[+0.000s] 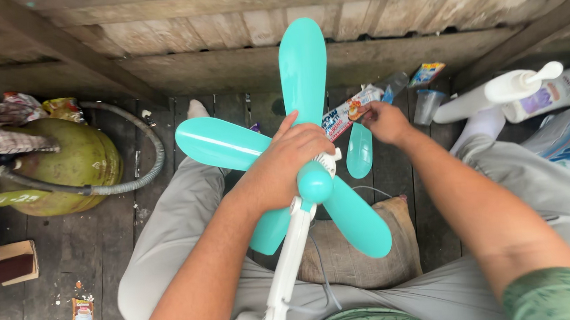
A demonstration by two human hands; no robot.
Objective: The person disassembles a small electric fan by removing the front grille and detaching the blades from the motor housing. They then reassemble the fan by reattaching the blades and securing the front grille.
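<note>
Turquoise fan blades (303, 73) sit under the left hand (284, 163), clasped around their hub, while the right hand (384, 121) pinches a printed sachet (347, 113).

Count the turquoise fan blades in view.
5: top blade, left blade, lower-right blade, lower-left blade partly behind the left hand, right blade foreshortened.

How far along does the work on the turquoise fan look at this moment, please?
Done: the front of the turquoise fan blades is bare, with no guard visible. In hand: the left hand grips the hub; the right hand holds a small packet. Left: I cannot tell.
</note>
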